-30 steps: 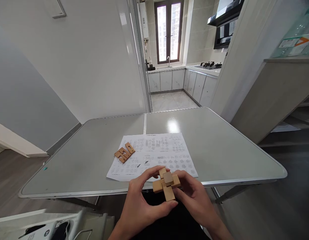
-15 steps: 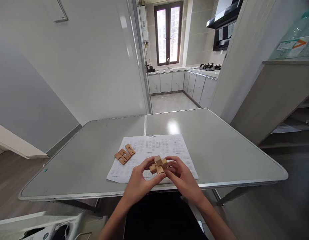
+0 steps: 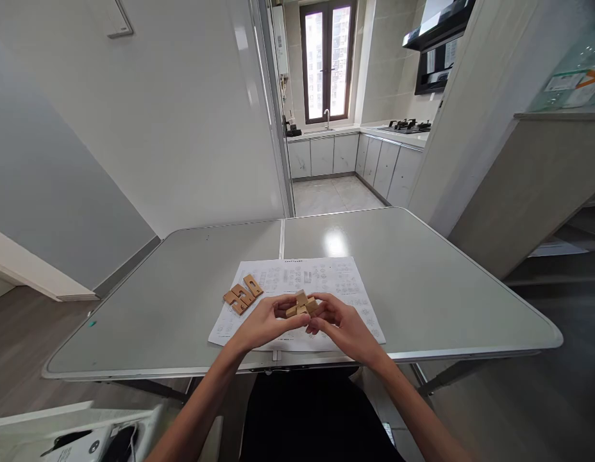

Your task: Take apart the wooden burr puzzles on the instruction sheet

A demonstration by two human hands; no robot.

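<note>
A partly built wooden puzzle cross is pinched between both my hands, low over the printed sheet on the grey table. My left hand grips its left side with curled fingers. Gripping its right side is my right hand, fingers also curled. Three loose notched wooden pieces lie together at the sheet's left edge, a short way left of my left hand.
The table's front edge runs just below my wrists. A white wall stands behind the table, with a doorway into a kitchen beyond. A cabinet rises at the right. A white box with cables sits at the lower left.
Both hands have carried the wooden cross forward, from near my body out over the printed sheet, and lowered it toward the paper. The loose pieces have not moved.
</note>
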